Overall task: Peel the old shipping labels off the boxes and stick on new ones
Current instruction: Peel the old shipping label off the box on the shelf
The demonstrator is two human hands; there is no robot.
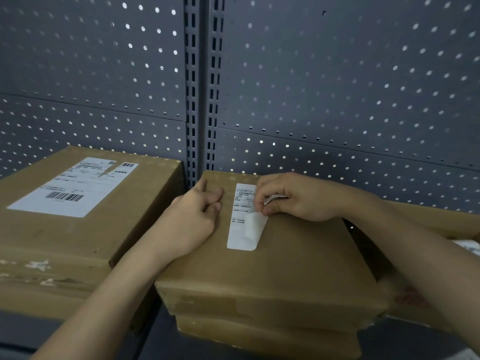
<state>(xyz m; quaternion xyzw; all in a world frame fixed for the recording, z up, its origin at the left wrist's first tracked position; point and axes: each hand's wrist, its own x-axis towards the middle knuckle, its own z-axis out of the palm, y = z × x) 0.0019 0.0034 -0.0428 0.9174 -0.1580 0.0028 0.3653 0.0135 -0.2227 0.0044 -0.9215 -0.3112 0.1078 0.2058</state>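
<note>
Just below the right hand's pinch, the old label curls up, thin and limp, off the box top. It will likely tear, so grip low at the lifted edge. Beside the pinch, the left hand rests loosely curled on the box, holding nothing.

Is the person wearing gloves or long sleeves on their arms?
No. The left hand and right hand are bare: no gloves, rings or watch show. The left forearm and right forearm are bare too, so no sleeves are in view.
</note>
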